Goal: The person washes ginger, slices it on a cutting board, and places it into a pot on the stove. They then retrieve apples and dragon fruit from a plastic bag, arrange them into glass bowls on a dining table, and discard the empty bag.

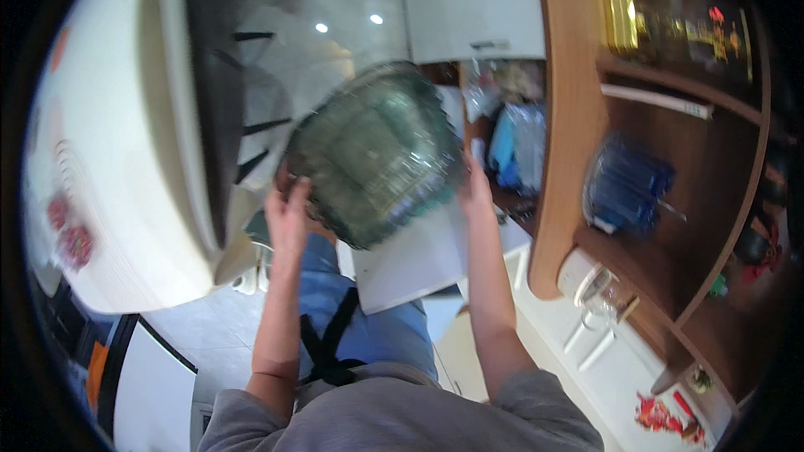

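Note:
A large, translucent dark-green tray (370,157) with a scalloped rim is held up before me, tilted and somewhat blurred. My left hand (289,207) grips its left edge, thumb over the near side. On the opposite edge my right hand (474,185) has hold of it, with part of the fingers hidden behind the rim. Below the tray, a white cabinet door (408,270) stands out over my thighs. Just right of the tray is an open cabinet compartment (518,201) holding plastic-wrapped things (521,144), some light blue.
A pale table (144,263) with red items in clear wrap (75,245) stands left. Right, a wooden shelf unit (571,107) holds a blue plastic-like item (631,185). A clear glass jug (606,295) stands near the counter. Dark chair-like legs (267,127) cross the floor ahead.

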Available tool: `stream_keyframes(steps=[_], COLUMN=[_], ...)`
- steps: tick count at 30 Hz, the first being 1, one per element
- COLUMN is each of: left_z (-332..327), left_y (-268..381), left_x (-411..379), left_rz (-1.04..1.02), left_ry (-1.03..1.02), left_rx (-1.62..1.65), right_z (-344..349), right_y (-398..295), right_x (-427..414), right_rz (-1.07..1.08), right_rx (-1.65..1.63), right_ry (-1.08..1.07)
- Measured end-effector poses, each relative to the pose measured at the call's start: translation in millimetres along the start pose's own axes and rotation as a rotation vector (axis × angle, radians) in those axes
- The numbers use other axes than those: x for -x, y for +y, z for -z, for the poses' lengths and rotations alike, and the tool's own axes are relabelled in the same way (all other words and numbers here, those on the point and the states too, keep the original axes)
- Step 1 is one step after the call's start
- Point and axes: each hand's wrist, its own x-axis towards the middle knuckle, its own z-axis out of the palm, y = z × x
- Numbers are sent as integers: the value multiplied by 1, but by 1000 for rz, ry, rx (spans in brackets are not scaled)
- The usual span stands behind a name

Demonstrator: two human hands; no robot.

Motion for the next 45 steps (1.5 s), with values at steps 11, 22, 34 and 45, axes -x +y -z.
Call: stream_keyframes(steps=[11,22,34,45], left_z=[36,74,-6,25], left_y=[136,185,232,278], left_x=[83,65,23,-69], left_rz=[-29,-37,-93,-150], left_ry=[-119,44,353,606], left_rx=[264,385,442,688], right_z=[21,-85,-265,-436], right_y=[-21,-89,-342,-347], right_x=[201,219,238,219], right_rz=[801,592,668,951], right_rx=[664,460,668,779], right_ry=[-201,-565,-1086,-1247])
